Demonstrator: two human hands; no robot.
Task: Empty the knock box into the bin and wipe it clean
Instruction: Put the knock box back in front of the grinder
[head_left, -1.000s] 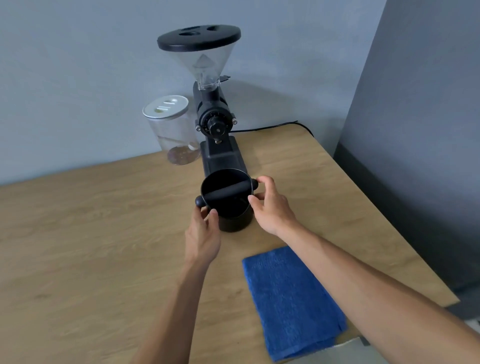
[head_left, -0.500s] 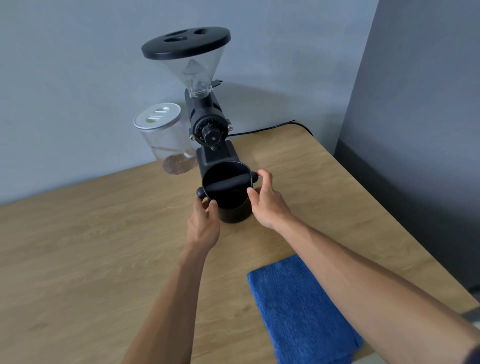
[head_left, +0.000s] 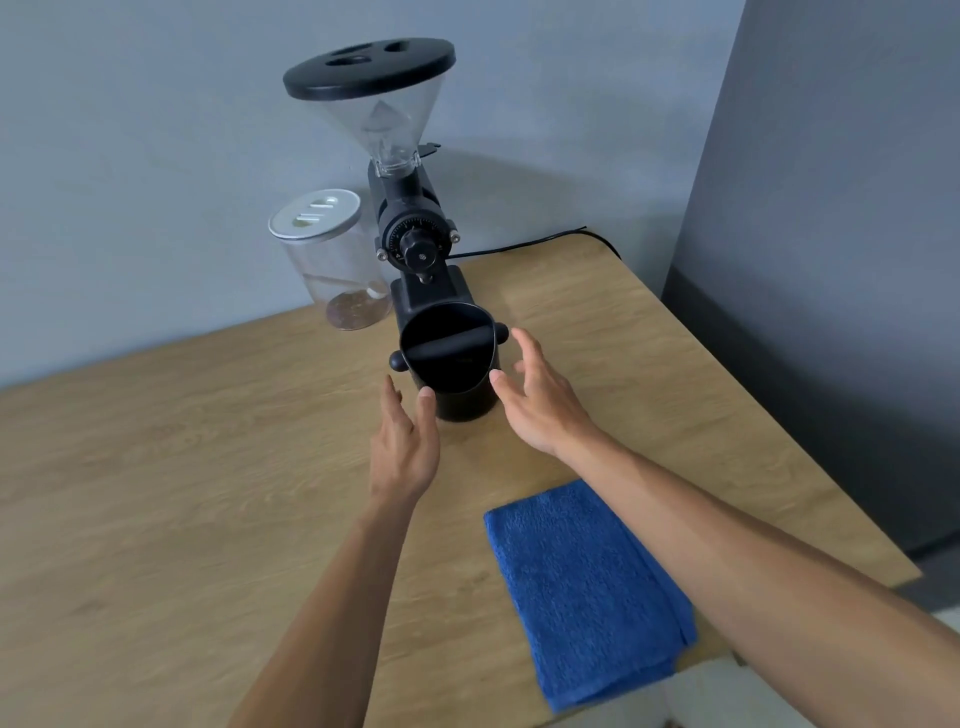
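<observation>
A black round knock box (head_left: 452, 364) with a bar across its mouth stands upright on the wooden table (head_left: 182, 441), just in front of the grinder. My left hand (head_left: 405, 447) hovers at its near left side, fingers spread, thumb tip close to the wall. My right hand (head_left: 540, 400) is open on its right side, fingers apart and not gripping. A folded blue cloth (head_left: 587, 587) lies flat near the table's front right edge. No bin is in view.
A black coffee grinder (head_left: 410, 244) with a clear hopper stands behind the knock box. A clear jar (head_left: 332, 260) with a white lid sits to its left. A black cable (head_left: 545, 241) runs off the back right corner. A dark wall is to the right.
Both hands were closed around the knock box's sides and bar ends; now they have let go and drawn back slightly, fingers spread. The knock box stays on the table.
</observation>
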